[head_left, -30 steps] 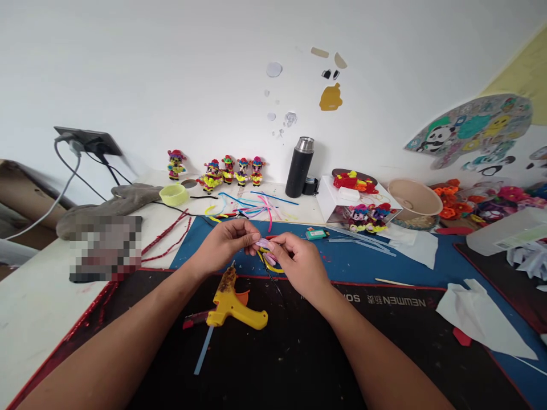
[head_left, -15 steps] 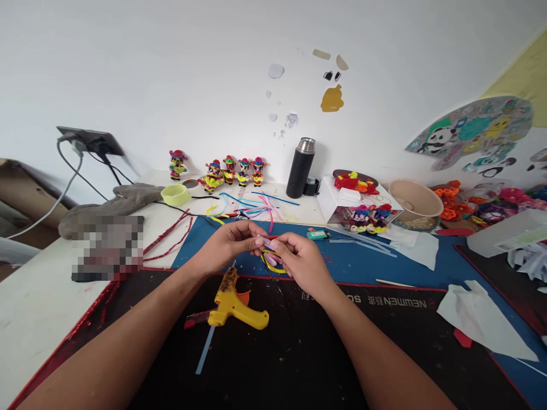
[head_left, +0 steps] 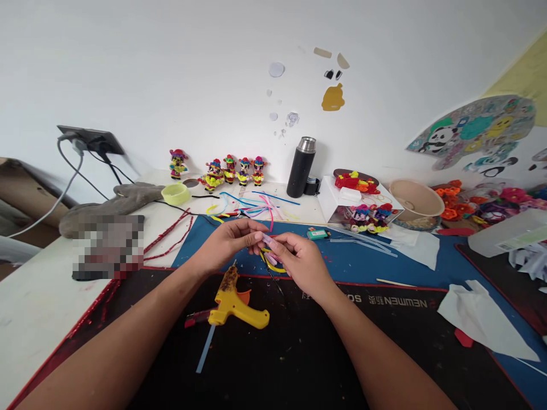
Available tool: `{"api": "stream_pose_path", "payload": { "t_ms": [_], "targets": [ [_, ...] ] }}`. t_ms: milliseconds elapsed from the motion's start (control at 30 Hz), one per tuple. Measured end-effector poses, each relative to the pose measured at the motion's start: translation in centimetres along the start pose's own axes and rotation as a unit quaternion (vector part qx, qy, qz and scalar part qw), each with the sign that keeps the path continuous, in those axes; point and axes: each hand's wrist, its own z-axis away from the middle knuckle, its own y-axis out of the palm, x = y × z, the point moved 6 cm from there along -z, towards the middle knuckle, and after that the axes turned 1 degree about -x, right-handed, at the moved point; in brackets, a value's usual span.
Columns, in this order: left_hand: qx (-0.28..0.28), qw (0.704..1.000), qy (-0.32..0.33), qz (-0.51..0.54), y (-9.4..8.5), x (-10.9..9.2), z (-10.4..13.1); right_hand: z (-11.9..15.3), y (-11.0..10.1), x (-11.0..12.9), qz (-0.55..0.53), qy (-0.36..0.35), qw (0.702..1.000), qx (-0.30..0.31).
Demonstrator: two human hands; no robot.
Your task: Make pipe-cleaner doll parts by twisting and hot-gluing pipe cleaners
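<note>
Between the fingertips of both hands is a short, pale lilac piece of pipe cleaner (head_left: 267,239), partly covered by the fingers. My left hand (head_left: 227,244) pinches its left end, thumb against forefinger. The other end is gripped by the thumb and fingers of my right hand (head_left: 304,261). Just below the fingers lie yellow pipe cleaners (head_left: 278,270) and pink bits on the mat. Nearer to me, a yellow glue gun (head_left: 239,310) rests on its side, a pale glue stick (head_left: 205,348) sticking out of its back.
Several small dolls (head_left: 213,175) stand along the wall. A black thermos (head_left: 300,171) is beside a white box (head_left: 331,199). Loose pipe cleaners (head_left: 243,203) lie behind my hands. To the right are clear glue sticks (head_left: 367,244), white paper (head_left: 482,319) and a beige bowl (head_left: 416,199).
The lilac piece has tilted, its right end now lower, and my fingertips have shifted slightly on it. Both hands stay in nearly the same place.
</note>
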Motion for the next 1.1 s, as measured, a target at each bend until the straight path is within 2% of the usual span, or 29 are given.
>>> {"api": "stream_pose_path", "payload": {
  "t_ms": [433, 733, 833, 967, 1100],
  "targets": [
    [0.005, 0.999, 0.004, -0.033, 0.1, -0.4, 0.2, 0.2, 0.1, 0.8, 0.086, -0.029, 0.996, 0.004],
    [0.013, 1.0, 0.005, -0.025, 0.2, -0.5, 0.2, 0.1, 0.1, 0.3, 0.048, -0.018, 0.999, 0.008],
    [-0.009, 0.998, -0.037, 0.046, -0.3, 0.4, -0.1, 0.1, 0.1, 0.3, 0.026, 0.006, 1.0, 0.012],
    [-0.092, 0.969, -0.096, 0.208, -1.6, 1.6, -0.2, 0.1, -0.2, 0.3, -0.03, 0.037, 0.999, -0.005],
    [-0.115, 0.952, -0.121, 0.257, -2.1, 1.9, -0.3, 0.0, -0.2, 0.3, -0.045, 0.041, 0.998, -0.006]
  ]
}}
